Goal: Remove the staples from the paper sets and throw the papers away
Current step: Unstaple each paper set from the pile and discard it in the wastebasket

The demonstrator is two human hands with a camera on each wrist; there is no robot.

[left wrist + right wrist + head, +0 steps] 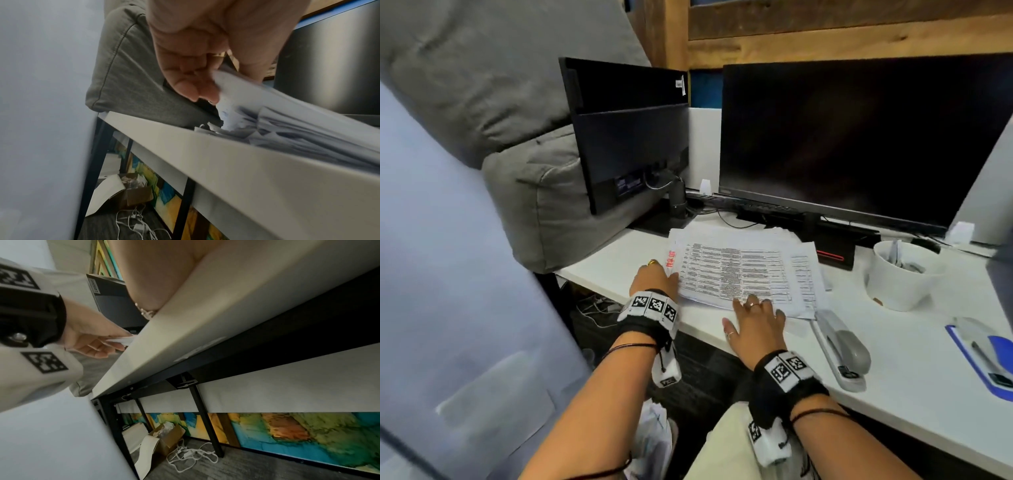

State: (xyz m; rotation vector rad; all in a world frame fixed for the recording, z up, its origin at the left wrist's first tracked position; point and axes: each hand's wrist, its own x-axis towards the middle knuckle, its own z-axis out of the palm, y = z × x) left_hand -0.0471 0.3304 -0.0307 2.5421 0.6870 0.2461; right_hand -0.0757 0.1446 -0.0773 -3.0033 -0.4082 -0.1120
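A stack of printed paper sets (739, 270) lies on the white desk (893, 359) in front of the monitors. My left hand (659, 275) is at the stack's left edge. In the left wrist view its fingers (191, 84) curl under a lifted paper set (257, 100) and the thumb lies on top, pinching the corner. My right hand (755, 317) lies flat with straight fingers on the near edge of the stack. The right wrist view shows only its palm (160, 272) against the desk edge. No staple is visible.
A grey stapler (840, 346) lies just right of my right hand. A blue-and-grey tool (986, 356) sits at the far right, a white cup (900, 277) behind it. Two dark monitors (859, 137) stand at the back. A cardboard box (166, 434) and cables lie under the desk.
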